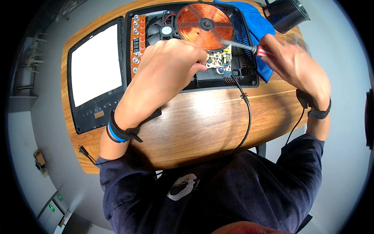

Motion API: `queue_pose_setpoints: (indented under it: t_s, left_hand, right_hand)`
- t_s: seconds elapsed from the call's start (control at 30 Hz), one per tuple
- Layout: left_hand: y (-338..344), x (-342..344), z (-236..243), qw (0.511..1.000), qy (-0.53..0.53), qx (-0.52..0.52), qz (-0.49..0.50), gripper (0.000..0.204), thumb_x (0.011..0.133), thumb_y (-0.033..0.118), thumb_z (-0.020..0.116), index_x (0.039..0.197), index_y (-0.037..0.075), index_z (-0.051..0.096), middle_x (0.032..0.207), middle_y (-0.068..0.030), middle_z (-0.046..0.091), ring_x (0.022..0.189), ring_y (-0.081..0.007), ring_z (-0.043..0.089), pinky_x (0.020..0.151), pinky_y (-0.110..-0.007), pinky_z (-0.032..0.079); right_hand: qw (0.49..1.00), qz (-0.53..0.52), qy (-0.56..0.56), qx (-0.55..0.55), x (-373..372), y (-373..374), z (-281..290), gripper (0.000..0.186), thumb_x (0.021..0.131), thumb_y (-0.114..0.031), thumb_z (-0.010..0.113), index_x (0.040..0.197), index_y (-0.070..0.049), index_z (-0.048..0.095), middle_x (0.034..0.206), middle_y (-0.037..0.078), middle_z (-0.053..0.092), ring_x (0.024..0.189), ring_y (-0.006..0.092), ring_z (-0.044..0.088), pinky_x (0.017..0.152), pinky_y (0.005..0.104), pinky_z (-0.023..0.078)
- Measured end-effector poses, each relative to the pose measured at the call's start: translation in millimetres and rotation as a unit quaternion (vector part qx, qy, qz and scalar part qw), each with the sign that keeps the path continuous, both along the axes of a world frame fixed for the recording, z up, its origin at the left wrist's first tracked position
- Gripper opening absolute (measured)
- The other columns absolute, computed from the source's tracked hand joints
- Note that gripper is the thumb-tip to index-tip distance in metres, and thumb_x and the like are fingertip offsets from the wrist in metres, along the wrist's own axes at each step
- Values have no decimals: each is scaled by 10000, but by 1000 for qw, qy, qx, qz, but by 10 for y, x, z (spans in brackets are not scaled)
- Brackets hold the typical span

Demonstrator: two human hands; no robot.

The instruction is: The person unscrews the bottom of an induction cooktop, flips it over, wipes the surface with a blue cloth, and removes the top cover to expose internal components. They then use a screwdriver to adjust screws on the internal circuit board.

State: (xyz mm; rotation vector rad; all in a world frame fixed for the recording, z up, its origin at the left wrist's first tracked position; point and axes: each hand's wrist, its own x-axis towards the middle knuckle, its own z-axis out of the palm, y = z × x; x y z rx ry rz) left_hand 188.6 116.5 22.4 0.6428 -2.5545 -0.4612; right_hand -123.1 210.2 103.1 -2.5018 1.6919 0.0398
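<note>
We've got the board (220,60) in the base's (245,80) near right area, just below the coil (205,24). Left hand (169,58): fingers bunched at the board's left edge, can't tell if they're gripping it. Right hand (299,66): fingers clenched round the screwdriver (262,51), shaft pointing left, tip over the coil's near edge; contact unclear. Fan (154,32) left of the coil, orange panel (138,45) beyond it. Black cord (249,113) leaves the base toward us across the surface (202,124). Lid (97,64) lies left of the base, blue cloth (255,19) right, dark jug (286,16) past that.
</note>
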Motion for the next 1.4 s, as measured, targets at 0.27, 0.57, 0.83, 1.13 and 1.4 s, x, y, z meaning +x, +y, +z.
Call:
queue_pose_setpoints:
  t_s: [0.27,0.57,0.83,1.13,1.4]
  left_hand:
    - [24,-43,-21,1000,10,1,-13,206,854,-56,704,995,28,828,918,-139,765,968,-359,762,805,-484,605]
    - [84,-106,51,999,-34,42,-5,118,916,-23,707,1003,38,757,914,-144,763,916,-369,746,782,-494,584]
    - [65,-114,-8,998,21,12,-52,125,955,76,782,1076,61,756,895,-117,757,871,-348,723,754,-433,572]
    - [263,-303,167,989,12,145,-7,437,910,-1,819,1191,64,491,890,-168,785,886,-434,770,716,-490,575]
    - [250,-436,85,977,24,211,24,333,985,-12,782,1157,48,504,963,-189,828,860,-325,816,700,-358,557]
  right_hand:
    - [984,-145,-58,88,-464,-10,-426,404,1030,-109,701,1324,-61,428,855,243,702,813,472,724,698,529,561]
    - [963,-175,-169,117,-566,-143,-1077,402,1048,-90,719,1301,-78,407,823,190,688,766,429,719,678,484,539]
    - [976,-31,-186,-112,-98,-64,-717,192,1019,-100,732,1129,-37,588,991,178,669,921,414,701,786,460,574]
    - [930,137,-339,-29,461,12,-669,315,1051,-162,681,1349,-60,679,1183,156,693,1119,413,698,908,492,578]
    - [948,121,-285,-75,347,-91,-732,295,1006,-181,760,1254,-47,675,1057,106,668,985,354,705,835,462,585]
